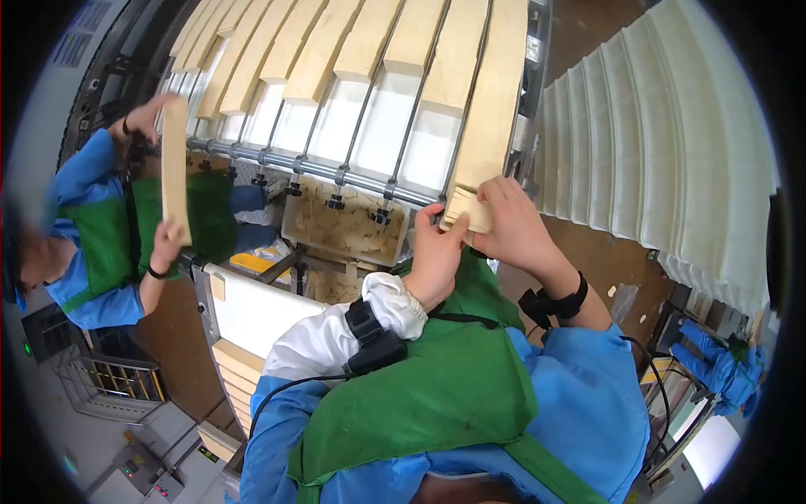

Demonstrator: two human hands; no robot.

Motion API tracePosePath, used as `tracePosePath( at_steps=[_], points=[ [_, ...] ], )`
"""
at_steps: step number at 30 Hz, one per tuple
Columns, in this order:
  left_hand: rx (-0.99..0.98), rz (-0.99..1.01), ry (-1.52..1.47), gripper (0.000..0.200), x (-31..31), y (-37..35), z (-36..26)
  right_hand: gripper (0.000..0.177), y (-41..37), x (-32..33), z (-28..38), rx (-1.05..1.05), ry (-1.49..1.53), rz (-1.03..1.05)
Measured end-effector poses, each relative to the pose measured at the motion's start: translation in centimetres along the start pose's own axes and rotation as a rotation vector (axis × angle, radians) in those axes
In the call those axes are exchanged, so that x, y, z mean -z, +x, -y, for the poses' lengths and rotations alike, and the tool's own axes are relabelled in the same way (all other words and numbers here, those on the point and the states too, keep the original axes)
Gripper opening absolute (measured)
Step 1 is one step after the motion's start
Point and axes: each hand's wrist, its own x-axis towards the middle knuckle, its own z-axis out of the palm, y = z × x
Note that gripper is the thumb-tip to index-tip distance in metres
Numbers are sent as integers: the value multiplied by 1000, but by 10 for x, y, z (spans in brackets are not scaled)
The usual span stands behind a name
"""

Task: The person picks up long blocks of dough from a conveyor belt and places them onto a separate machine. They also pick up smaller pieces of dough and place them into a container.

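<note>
Between my two hands is a short stack of thin, pale wooden pieces [468, 210], near the front end of the rightmost lane. My left hand [436, 256] grips its left side with thumb and fingers. On the other side, my right hand [514, 225] is closed around the right edge, its fingers bent over the top. Just beyond lies a long row of the same pale pieces [491, 109] in its lane. The undersides of the fingers and the exact shape of each piece are hard to make out.
A metal rail [327, 171] with black clamps crosses the front of the lanes. Below it stands a bin [290, 225] of loose wooden pieces. At left, a co-worker [101, 227] holds a long stack [174, 168]. White ribbed sheeting [646, 143] hangs at right.
</note>
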Motion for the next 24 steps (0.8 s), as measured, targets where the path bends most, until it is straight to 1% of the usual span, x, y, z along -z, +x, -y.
tracePosePath(
  at_steps=[2, 5, 8, 11, 14, 17, 20, 22, 23, 24],
  points=[
    [-27, 9, 46, 47, 4, 3, 5, 50, -1, 1, -3, -28, 69, 38],
    [-39, 30, 33, 48, 5, 2, 6, 59, 3, 10, -2, -105, 200, 70],
    [-111, 94, 71, 48, 10, 5, 13, 64, 9, 7, -17, 51, 160, 85],
    [-137, 138, 204, 53, 13, 5, 6, 62, 15, 1, -37, 113, 64, 170],
    [-78, 224, 189, 53, 17, 0, -17, 55, 24, 12, -31, -6, 149, 159],
    [-120, 250, 136, 50, 26, -11, -52, 54, 60, 20, -10, 120, 47, -51],
    [-76, 242, 176, 49, 42, -26, -87, 47, 107, -3, -15, 165, -16, -141],
    [-65, 192, 234, 49, 55, -40, -105, 43, 132, -26, -30, 34, -100, -45],
    [-93, 212, 201, 49, 68, -44, -106, 41, 141, -37, -36, -33, -144, -2],
    [-131, 171, 206, 49, 80, -51, -108, 41, 144, -46, -40, -14, -179, 3]
  ],
)
